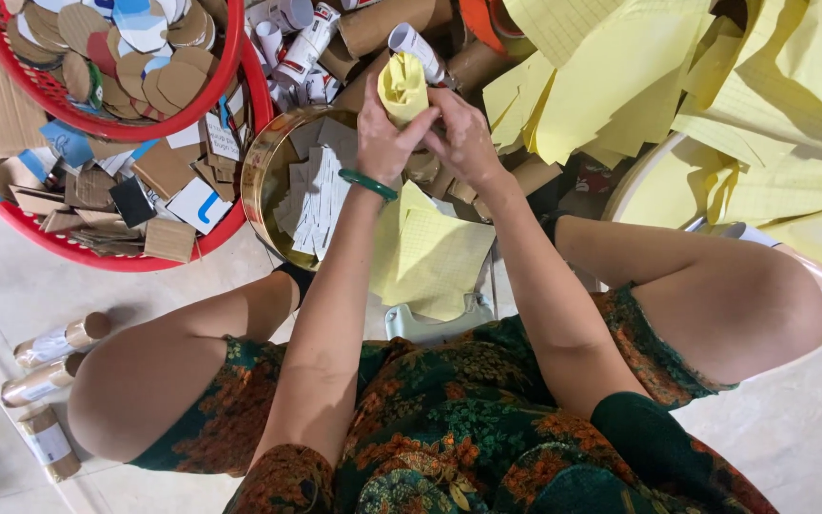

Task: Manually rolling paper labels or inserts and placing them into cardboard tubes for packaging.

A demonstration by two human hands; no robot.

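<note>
My left hand (382, 133), with a green bangle on the wrist, and my right hand (463, 138) are both closed around a cardboard tube wrapped in yellow gridded paper (402, 86). The tube stands upright between my fingers, its paper top bunched and folded. Below my hands a loose stack of yellow gridded sheets (430, 252) lies between my knees. A round gold tin (264, 167) holding white paper slips sits just left of my left wrist.
Two stacked red baskets (126, 259) at upper left hold cardboard discs and scraps. Bare and labelled cardboard tubes (373, 24) pile behind my hands. More yellow sheets (715, 86) heap at right over a round tray. Three wrapped tubes (49, 376) lie on the tiled floor at left.
</note>
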